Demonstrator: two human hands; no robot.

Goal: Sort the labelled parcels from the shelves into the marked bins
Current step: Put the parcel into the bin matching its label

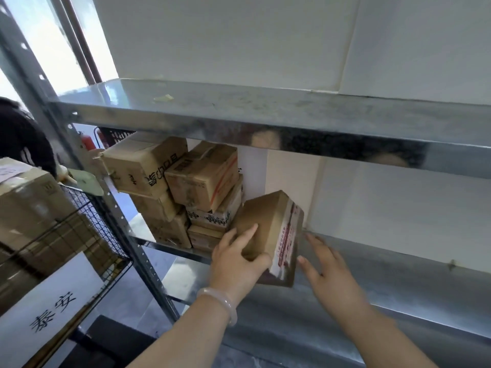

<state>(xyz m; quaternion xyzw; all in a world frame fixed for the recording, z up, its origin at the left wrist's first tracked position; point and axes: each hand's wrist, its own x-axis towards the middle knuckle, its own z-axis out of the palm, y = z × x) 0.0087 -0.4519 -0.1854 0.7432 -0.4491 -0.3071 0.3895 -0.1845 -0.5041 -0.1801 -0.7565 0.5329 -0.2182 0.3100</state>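
Parcel, a brown cardboard box with red-printed tape along one side, is held tilted low over the lower shelf. It is just right of a stack of boxes piled at the shelf's left end. It is clasped by the left hand, whose grip is closed on it: the fingers are laid over the upper face and the thumb is pressed at the near edge. A pale bracelet is worn on that wrist. The right hand is spread open, fingers straight, just beside the taped side; whether it touches the box cannot be told through the blur. A wire bin, marked by a white sign and loaded with cartons, is seen at far left.
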